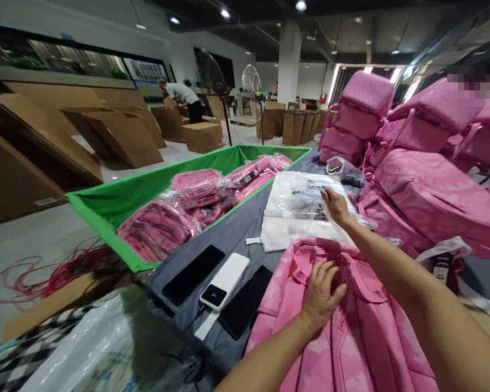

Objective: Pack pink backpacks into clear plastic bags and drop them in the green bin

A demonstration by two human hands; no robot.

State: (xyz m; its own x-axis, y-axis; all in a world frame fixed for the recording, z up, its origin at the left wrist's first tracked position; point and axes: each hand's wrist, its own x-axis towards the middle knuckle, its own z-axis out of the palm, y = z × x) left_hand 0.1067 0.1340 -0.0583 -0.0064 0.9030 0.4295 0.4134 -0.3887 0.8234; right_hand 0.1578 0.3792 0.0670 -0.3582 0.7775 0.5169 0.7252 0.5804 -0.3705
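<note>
A pink backpack [310, 354] lies in front of me with its shoulder straps facing up. My left hand [322, 291] rests on its upper part, fingers spread over the fabric and straps. Beyond the backpack is a stack of clear plastic bags [288, 218] with dark print. My right hand [335, 206] reaches over to the stack's right side, thumb and fingers pinched on the edge of a plastic bag.
A green-sided bin [102, 218] at left holds plastic-wrapped pink bags [159, 228]. Two black phones [194, 274] and a white power bank [225, 280] lie on the grey cloth. Pink backpacks [441, 190] are piled at right. Cardboard boxes [118, 136] and a person [183, 97] are behind.
</note>
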